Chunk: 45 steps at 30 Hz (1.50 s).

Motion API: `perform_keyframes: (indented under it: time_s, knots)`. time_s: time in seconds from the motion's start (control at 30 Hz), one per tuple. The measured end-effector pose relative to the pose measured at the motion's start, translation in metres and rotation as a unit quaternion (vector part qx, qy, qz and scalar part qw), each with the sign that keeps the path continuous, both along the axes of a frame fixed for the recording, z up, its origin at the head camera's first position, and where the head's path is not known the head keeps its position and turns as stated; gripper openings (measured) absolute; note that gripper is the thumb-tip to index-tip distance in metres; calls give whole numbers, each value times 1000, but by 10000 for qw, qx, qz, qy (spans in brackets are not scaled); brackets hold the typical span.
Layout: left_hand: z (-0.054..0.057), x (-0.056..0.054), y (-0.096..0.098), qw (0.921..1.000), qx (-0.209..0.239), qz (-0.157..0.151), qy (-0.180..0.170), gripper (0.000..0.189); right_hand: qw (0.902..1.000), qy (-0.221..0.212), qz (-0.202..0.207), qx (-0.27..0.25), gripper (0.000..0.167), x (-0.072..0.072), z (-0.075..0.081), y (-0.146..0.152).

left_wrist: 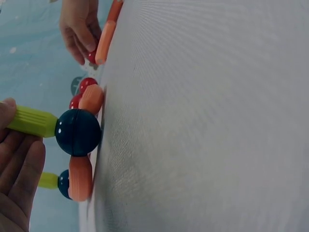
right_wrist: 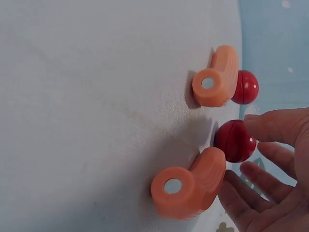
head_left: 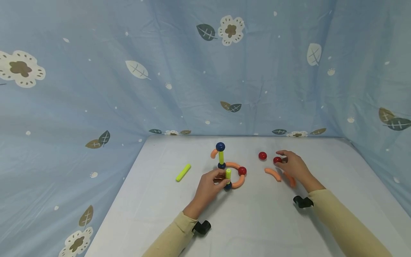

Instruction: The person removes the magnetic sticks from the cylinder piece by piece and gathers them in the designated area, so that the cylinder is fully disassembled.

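My left hand (head_left: 208,185) pinches an upright yellow-green rod (head_left: 228,174), whose lower end meets a dark blue ball (left_wrist: 78,132). That ball joins a ring of curved orange pieces (head_left: 238,182) with a red ball (head_left: 242,171) on its right side. A second yellow-green rod (head_left: 221,157) stands at the ring's back, between two blue balls; the top one (head_left: 220,146) is clear of the table. Over a loose red ball (right_wrist: 235,141) reaches my right hand (head_left: 293,166), thumb at the ball and fingers spread around it. Firm contact cannot be made out.
Another loose red ball (head_left: 262,155) lies left of my right hand. Two curved orange pieces (head_left: 273,174) (head_left: 289,179) rest in front of it. A yellow-green rod (head_left: 183,172) lies at left, and an orange piece (head_left: 214,153) is behind the ring. A patterned blue curtain (head_left: 205,71) borders the white table (head_left: 257,221).
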State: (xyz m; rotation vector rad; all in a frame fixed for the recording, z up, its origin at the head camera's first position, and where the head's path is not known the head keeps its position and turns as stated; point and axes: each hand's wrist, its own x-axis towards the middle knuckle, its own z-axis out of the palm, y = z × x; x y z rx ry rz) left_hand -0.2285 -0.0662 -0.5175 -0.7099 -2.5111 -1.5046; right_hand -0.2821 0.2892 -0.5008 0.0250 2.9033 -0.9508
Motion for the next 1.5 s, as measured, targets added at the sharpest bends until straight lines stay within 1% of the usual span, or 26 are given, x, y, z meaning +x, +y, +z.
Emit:
perform_keyframes:
  time_s: [0.23, 0.47, 0.53, 0.7, 0.83, 0.93, 1.07, 1.13, 1.2, 1.27, 1.37, 1.5]
  knots:
    - [0, 0, 0, 10000, 12, 15, -39, 22, 9991, 330, 129, 215, 54, 8, 4, -5]
    - [0, 0, 0, 10000, -31, 36, -23, 21, 9951, 874, 417, 193, 49, 21, 7, -10]
    - [0, 0, 0, 10000, -34, 40, -20, 21, 9940, 980, 440, 205, 49, 23, 7, -11]
    - [0, 0, 0, 10000, -43, 48, -67, 22, 9931, 1068, 431, 218, 49, 30, 9, -14]
    - [0, 0, 1, 10000, -43, 45, -43, 22, 9927, 1110, 454, 104, 47, 36, 9, -18]
    - [0, 0, 1, 10000, -36, 45, -23, 22, 9893, 1341, 569, -10, 43, 40, 8, -23]
    - [0, -1, 1, 10000, -33, 62, -52, 22, 9814, 1762, 752, -104, 43, 45, 5, -30]
    - [0, -1, 1, 9999, -36, 78, -92, 22, 9784, 1884, 834, -193, 42, 48, 4, -35]
    - [0, -1, 1, 9999, -30, 81, -124, 22, 9769, 1910, 915, -278, 40, 51, 4, -40]
    - [0, -1, 2, 9999, -23, 82, -145, 21, 9777, 1825, 977, -346, 38, 53, 3, -45]
    - [-1, -1, 2, 9998, -22, 87, -160, 21, 9794, 1696, 1033, -354, 40, 56, 2, -53]
    - [-1, -1, 2, 9998, -22, 84, -174, 21, 9789, 1660, 1131, -373, 41, 61, -1, -63]
